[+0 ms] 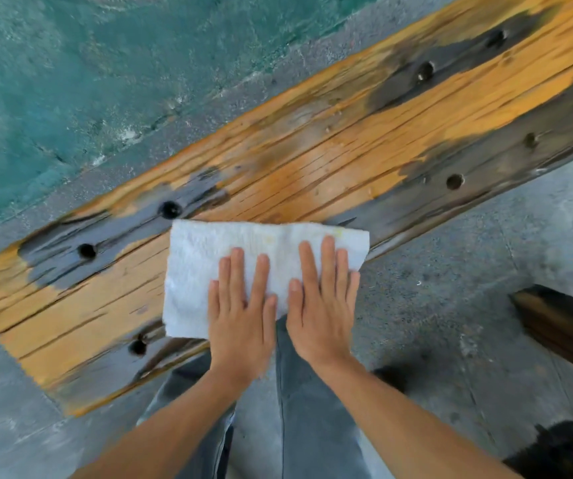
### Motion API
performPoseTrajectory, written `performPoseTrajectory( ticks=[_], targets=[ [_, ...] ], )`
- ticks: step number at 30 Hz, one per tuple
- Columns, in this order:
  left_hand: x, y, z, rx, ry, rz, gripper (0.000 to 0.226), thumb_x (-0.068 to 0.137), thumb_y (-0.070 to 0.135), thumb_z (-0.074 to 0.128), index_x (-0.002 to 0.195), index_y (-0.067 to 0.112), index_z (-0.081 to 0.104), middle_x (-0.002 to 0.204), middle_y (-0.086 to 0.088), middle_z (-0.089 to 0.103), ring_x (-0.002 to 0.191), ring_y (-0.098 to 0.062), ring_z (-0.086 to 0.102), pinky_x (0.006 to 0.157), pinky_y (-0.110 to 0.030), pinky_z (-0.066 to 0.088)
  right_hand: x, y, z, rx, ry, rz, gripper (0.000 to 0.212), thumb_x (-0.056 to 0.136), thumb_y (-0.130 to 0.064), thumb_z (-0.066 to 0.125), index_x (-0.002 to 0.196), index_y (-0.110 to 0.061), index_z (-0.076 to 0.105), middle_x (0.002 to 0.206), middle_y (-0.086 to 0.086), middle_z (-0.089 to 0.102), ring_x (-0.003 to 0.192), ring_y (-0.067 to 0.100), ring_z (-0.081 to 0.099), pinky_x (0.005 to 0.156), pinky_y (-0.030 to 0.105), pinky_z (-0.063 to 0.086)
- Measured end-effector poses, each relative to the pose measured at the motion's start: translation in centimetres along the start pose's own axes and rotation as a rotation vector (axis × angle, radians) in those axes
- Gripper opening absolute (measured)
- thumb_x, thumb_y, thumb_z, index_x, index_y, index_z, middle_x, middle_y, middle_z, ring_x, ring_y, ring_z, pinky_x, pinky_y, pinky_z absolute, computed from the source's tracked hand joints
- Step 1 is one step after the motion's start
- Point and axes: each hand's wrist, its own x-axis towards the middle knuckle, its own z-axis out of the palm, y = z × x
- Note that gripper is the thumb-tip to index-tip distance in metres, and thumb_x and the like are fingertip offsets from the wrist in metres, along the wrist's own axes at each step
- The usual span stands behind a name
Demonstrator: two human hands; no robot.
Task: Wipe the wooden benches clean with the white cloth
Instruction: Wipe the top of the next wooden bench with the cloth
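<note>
A long wooden bench (330,157) runs diagonally from the lower left to the upper right, its orange paint worn to grey around several bolt holes. The white cloth (205,264) lies spread flat on the bench's near edge. My left hand (241,312) and my right hand (321,305) press on the cloth side by side, fingers straight and pointing away from me. Both palms hang over the bench's near edge.
Grey concrete ground (450,271) surrounds the bench, with teal painted ground (88,81) beyond it. The end of a second dark wooden bench (561,323) pokes in at the right. My grey trouser legs (305,409) show below my hands.
</note>
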Motion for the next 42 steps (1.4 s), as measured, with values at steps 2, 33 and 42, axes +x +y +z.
performPoseTrajectory(
  ticks=[2,33,42],
  targets=[
    [3.7,1.5,-1.6,-0.026,0.100,-0.050,0.058,0.107,0.039,0.020,0.162,0.024,0.012,0.169,-0.010,-0.003,0.157,-0.024,-0.007,0.126,-0.045,0.005,2.7,-0.7,-1.0,0.023,0.023,0.032,0.060,0.107,-0.045,0.022,0.163,-0.033,0.006,0.172,0.000,-0.009,0.159,0.016,-0.009,0.127,0.044,-0.003],
    [19.5,13.2,-6.0,0.052,0.090,-0.013,0.059,0.106,0.042,0.024,0.161,0.027,0.011,0.169,-0.013,0.007,0.156,-0.030,0.008,0.123,-0.048,0.008,18.7,4.5,-10.3,0.072,0.002,0.263,0.064,0.106,-0.051,0.027,0.164,-0.033,0.003,0.173,0.003,-0.009,0.159,0.023,-0.010,0.127,0.049,-0.006],
    [30.3,22.9,-8.7,0.059,0.062,-0.110,0.060,0.105,0.041,0.021,0.157,0.012,0.026,0.162,-0.016,0.030,0.151,-0.034,0.025,0.123,-0.048,0.017,30.0,11.4,-15.6,-0.089,0.093,0.038,0.055,0.109,-0.048,0.021,0.163,-0.036,0.018,0.173,0.000,0.010,0.160,0.020,0.009,0.128,0.045,0.010]
  ],
)
